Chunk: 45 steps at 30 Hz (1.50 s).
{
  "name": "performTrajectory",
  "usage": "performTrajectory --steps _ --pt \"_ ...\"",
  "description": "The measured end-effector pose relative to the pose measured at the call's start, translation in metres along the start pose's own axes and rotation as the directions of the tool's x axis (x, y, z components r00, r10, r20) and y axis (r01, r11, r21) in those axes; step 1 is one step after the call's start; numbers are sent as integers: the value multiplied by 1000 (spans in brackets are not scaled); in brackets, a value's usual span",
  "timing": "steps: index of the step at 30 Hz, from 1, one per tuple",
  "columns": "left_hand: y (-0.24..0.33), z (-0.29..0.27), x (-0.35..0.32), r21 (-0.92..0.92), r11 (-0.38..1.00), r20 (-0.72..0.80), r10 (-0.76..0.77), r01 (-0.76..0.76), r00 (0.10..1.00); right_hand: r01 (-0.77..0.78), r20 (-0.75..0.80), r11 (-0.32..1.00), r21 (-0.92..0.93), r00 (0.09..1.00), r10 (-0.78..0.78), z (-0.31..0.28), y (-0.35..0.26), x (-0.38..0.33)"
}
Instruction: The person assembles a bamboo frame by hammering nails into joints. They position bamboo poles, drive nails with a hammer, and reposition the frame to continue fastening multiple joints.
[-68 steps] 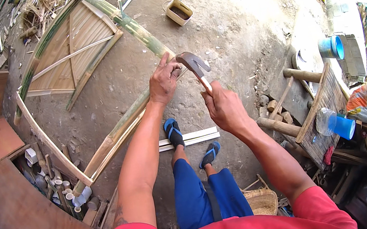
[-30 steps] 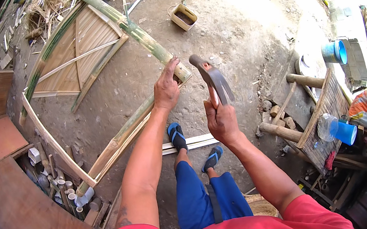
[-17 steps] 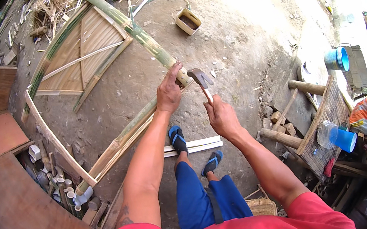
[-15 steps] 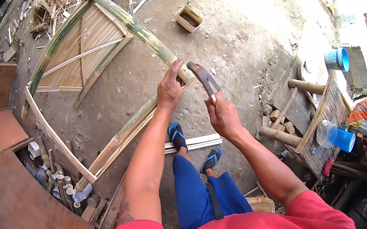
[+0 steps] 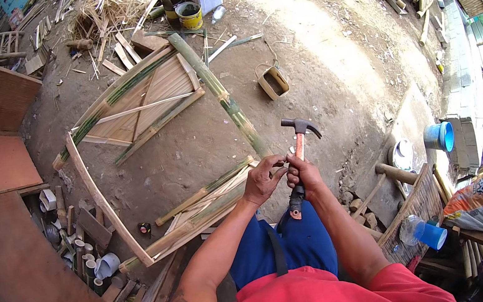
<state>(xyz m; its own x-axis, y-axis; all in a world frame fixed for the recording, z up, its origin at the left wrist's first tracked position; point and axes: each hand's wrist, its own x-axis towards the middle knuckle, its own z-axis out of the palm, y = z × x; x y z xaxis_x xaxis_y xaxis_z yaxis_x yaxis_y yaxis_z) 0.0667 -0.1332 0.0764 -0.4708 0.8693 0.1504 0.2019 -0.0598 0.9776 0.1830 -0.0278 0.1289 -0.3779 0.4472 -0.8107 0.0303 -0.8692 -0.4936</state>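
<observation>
My right hand point(image 5: 305, 176) grips a claw hammer point(image 5: 300, 143) around its handle, head pointing away from me and the dark grip end over my lap. Close beside it, my left hand point(image 5: 262, 182) has thumb and forefinger pinched together; anything between them is too small to make out. Just beyond my left hand ends a green bamboo pole point(image 5: 221, 94), one side of a large bamboo frame lying on the ground. A pale curved strip point(image 5: 99, 196) forms the frame's left side. Bundled bamboo lengths point(image 5: 202, 220) run along its near side.
A slatted wooden panel point(image 5: 150, 112) lies within the frame's far part. A cut-open container point(image 5: 273, 83) sits on the dirt beyond the pole. Wooden boards point(image 5: 27, 273) stand at left, a tape measure point(image 5: 144, 228) near them. A bamboo bench point(image 5: 412, 209) stands at right.
My left hand has come off the bamboo pole's end, back toward my body. The hammer has been drawn back too and now lies across my right fist. The view has tilted farther outward.
</observation>
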Motion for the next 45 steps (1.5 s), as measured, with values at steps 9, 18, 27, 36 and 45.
performTrajectory --steps 9,18,27,36,45 --pt "-17 -71 127 -156 974 -456 -217 162 863 -8 115 865 -502 991 76 108 -78 93" --pt "-140 -190 333 -169 967 -892 -232 189 389 616 635 420 -666 764 -115 258 -228 229" --pt "-211 -219 434 22 798 -982 -96 603 162 669 671 43 -742 742 21 306 -297 327" --pt "-215 -224 439 233 779 -947 44 583 320 782 777 -6 -624 621 101 356 -320 330" --pt "-205 -222 442 264 623 -938 -10 736 345 842 837 -75 -534 539 97 373 -314 327"
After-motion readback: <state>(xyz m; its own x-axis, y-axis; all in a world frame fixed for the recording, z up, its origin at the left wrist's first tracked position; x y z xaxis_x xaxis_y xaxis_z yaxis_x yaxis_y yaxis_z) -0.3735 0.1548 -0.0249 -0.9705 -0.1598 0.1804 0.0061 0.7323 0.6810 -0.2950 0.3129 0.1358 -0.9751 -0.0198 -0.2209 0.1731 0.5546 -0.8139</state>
